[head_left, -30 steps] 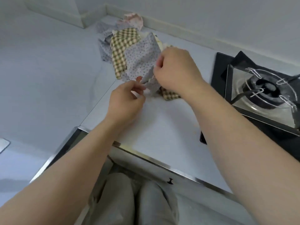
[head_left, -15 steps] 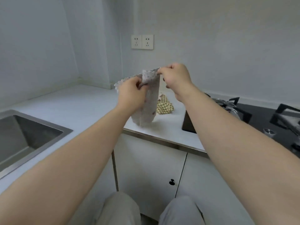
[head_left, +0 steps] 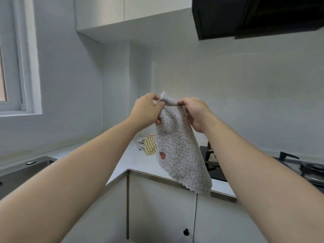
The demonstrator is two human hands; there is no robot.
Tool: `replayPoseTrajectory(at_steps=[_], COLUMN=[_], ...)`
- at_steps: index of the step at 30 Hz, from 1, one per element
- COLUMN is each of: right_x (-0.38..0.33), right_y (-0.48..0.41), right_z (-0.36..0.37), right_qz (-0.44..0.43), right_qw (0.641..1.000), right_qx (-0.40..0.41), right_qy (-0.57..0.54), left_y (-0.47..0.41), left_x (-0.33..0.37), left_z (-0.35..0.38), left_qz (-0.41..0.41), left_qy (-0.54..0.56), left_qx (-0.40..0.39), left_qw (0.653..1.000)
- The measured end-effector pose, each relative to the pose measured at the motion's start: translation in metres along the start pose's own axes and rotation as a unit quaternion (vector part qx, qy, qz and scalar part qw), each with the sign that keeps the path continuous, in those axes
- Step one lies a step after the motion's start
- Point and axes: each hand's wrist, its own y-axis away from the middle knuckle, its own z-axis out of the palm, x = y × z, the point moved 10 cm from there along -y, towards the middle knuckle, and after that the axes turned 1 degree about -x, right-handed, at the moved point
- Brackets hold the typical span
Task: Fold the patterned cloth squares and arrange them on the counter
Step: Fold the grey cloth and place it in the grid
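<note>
No words, numbers or brand names can be read anywhere. The dotted cloth (head_left: 177, 146) carries only a small red motif (head_left: 162, 155), too blurred to show any letters.

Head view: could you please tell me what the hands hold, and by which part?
Left hand and right hand pinch the grey dotted fabric square by its bunched top edge.

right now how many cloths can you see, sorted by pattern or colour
dotted grey cloth, pinched by left hand and right hand: 1
yellow checked cloth on the counter: 1
pale crumpled cloth beside it: 1
pinkish cloth behind it: 1
total: 4 in view; the held cloth may hide more
</note>
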Motion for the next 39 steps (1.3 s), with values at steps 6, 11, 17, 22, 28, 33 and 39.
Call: replayPoseTrajectory(at_steps=[6, 11, 17, 22, 28, 33, 39], right_x=[-0.017, -0.009, -0.017, -0.029, -0.018, -0.02, -0.026], right_y=[0.01, 0.026, 0.043, 0.063, 0.088, 0.09, 0.076], right_z=[0.007, 0.005, 0.001, -0.009, -0.022, -0.03, -0.026], right_qz=[-0.018, 0.037, 0.064, 0.063, 0.1, 0.103, 0.077], right_qw=[0.99, 0.948, 0.935, 0.904, 0.839, 0.854, 0.912], right_qx=[-0.106, -0.214, -0.28, -0.342, -0.405, -0.392, -0.31], right_qy=[0.089, 0.232, 0.21, 0.248, 0.35, 0.325, 0.256], left_y=[-0.005, -0.009, 0.003, 0.029, 0.05, 0.056, 0.063], left_x=[0.01, 0.005, 0.002, 0.015, 0.014, -0.002, -0.012], left_z=[-0.013, -0.019, -0.011, -0.018, -0.035, -0.063, -0.075], left_qz=[-0.002, -0.032, -0.097, -0.113, -0.15, -0.177, -0.19], left_qy=[0.017, 0.022, 0.131, 0.154, 0.209, 0.175, 0.146], left_qx=[0.018, 0.004, -0.139, -0.238, -0.232, -0.18, -0.161], left_qw=[1.0, 0.999, 0.977, 0.952, 0.938, 0.952, 0.957])
